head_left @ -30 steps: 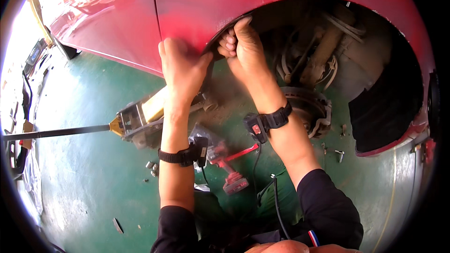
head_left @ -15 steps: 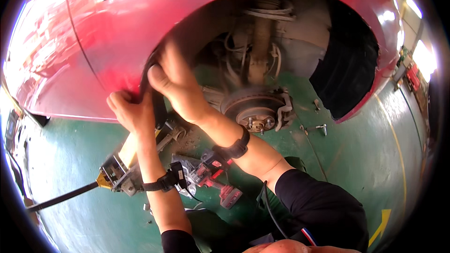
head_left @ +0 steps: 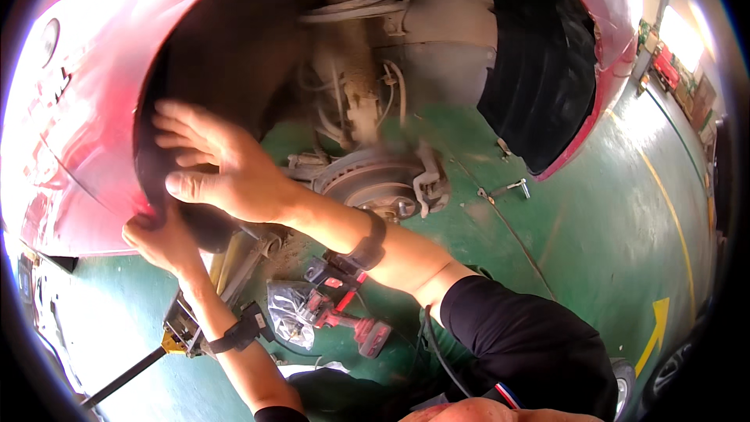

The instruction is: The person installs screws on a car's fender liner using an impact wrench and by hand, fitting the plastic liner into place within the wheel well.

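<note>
Head view, red wheel-arch edge [head_left: 136,133] at left grip [head_left: 162,242], beside right grip [head_left: 230,172]

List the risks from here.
Cut or pinch: the bare left hand is at the edge of the red fender, which could be sharp.
Drop: the brake disc has no wheel on it; if the jack bears load and slips, the fender could fall toward the right hand.
Trip: the red power tool lies loose on the floor.
</note>
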